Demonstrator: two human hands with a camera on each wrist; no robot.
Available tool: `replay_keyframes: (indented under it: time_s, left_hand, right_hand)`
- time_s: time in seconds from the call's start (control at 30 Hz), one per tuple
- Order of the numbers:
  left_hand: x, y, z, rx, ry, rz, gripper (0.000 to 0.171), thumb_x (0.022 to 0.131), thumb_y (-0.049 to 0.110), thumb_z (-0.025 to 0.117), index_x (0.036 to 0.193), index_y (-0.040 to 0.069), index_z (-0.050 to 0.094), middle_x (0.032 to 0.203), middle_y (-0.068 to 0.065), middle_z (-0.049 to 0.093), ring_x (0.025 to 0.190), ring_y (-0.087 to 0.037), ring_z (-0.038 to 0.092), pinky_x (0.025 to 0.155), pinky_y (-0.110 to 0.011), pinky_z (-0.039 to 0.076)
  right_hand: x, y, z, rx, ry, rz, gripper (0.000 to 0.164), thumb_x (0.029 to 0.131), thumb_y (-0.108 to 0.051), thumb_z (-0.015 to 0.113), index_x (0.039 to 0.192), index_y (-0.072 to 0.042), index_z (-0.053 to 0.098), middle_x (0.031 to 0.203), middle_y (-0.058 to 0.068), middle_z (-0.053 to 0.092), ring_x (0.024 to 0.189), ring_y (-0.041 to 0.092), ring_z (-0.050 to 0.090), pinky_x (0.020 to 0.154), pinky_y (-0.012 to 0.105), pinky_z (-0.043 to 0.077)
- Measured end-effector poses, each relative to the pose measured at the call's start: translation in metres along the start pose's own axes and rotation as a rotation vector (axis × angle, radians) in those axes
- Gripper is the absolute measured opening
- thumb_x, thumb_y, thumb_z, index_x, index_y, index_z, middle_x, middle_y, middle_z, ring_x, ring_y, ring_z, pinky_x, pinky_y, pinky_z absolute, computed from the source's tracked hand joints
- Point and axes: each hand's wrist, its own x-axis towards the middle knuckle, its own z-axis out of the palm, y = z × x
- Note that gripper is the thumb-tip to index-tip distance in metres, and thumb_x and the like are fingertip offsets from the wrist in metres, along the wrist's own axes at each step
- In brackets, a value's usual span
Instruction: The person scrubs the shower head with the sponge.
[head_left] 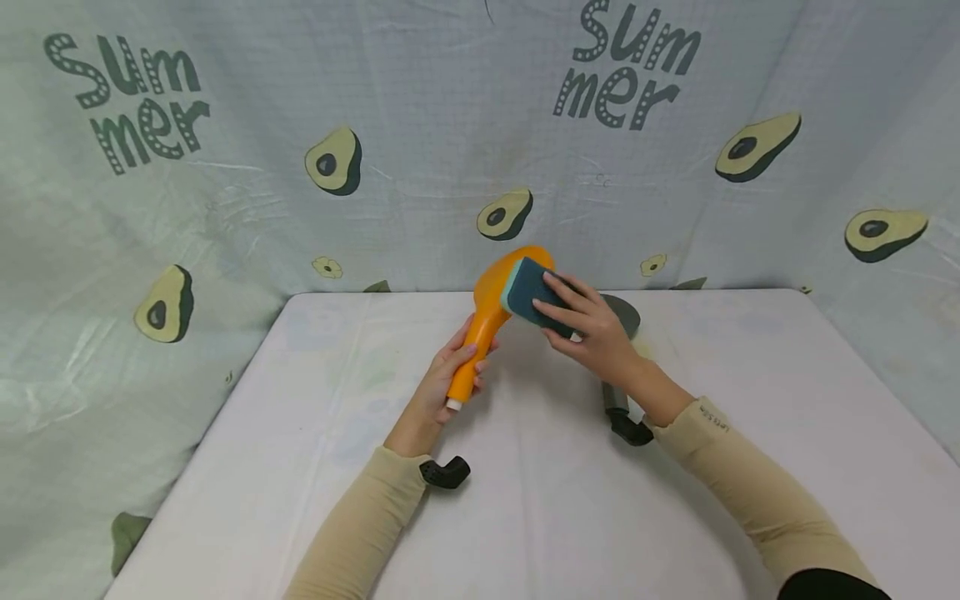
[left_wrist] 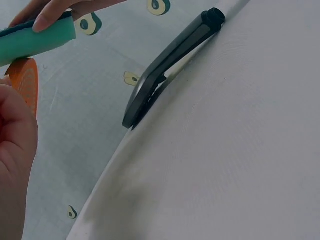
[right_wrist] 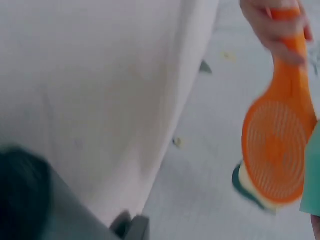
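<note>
Above the white desk (head_left: 525, 508), the left hand (head_left: 438, 379) has its fingers curled round an orange shower head (head_left: 491, 296), the right hand (head_left: 592, 329) grips a navy-and-mint sponge (head_left: 534, 292) seemingly against its rim, and a dark green shower head (head_left: 621, 313) lies partly hidden beneath.

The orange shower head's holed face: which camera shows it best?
The right wrist view: there the orange shower head shows nearly its whole holed face. The left wrist view catches only a slanted part; the head view shows the back.
</note>
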Motion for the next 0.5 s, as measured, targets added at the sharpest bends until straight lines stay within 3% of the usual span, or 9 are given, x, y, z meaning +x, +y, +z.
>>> replay_keyframes:
  time_s: [0.17, 0.23, 0.33, 0.5]
  left_hand:
    - [0.000, -0.001, 0.003, 0.076, 0.000, 0.004, 0.061, 0.108, 0.008, 0.044, 0.165, 0.016, 0.022, 0.115, -0.006, 0.064, 0.068, -0.006, 0.055, 0.062, -0.015, 0.054]
    - [0.000, -0.002, 0.004, 0.111, -0.006, 0.006, 0.062, 0.108, 0.007, 0.045, 0.165, 0.017, 0.023, 0.115, -0.005, 0.065, 0.067, -0.006, 0.055, 0.063, -0.015, 0.054]
    - [-0.001, -0.003, 0.005, 0.129, -0.007, 0.010, 0.063, 0.107, 0.007, 0.047, 0.164, 0.018, 0.024, 0.115, -0.005, 0.067, 0.067, -0.007, 0.056, 0.063, -0.015, 0.054]
    - [0.000, -0.005, 0.003, 0.140, 0.000, 0.024, 0.062, 0.108, 0.007, 0.046, 0.164, 0.018, 0.023, 0.113, -0.005, 0.067, 0.068, -0.006, 0.056, 0.064, -0.015, 0.054]
  right_hand:
    - [0.002, 0.014, -0.012, 0.004, 0.097, 0.236, 0.048, 0.081, 0.011, 0.078, 0.127, 0.007, 0.067, 0.147, 0.026, 0.051, 0.138, 0.046, 0.043, 0.114, 0.051, 0.038]
    - [0.003, 0.016, -0.015, -0.007, 0.106, 0.274, 0.047, 0.083, 0.010, 0.077, 0.128, 0.007, 0.067, 0.147, 0.025, 0.051, 0.139, 0.043, 0.043, 0.115, 0.052, 0.036]
    - [0.004, 0.013, -0.013, -0.047, 0.079, 0.204, 0.046, 0.081, 0.008, 0.079, 0.126, 0.007, 0.068, 0.144, 0.028, 0.053, 0.135, 0.048, 0.045, 0.112, 0.057, 0.038]
    - [0.004, 0.001, 0.001, -0.147, -0.045, -0.050, 0.052, 0.072, 0.004, 0.088, 0.122, 0.000, 0.073, 0.138, 0.028, 0.058, 0.128, 0.053, 0.049, 0.104, 0.063, 0.043]
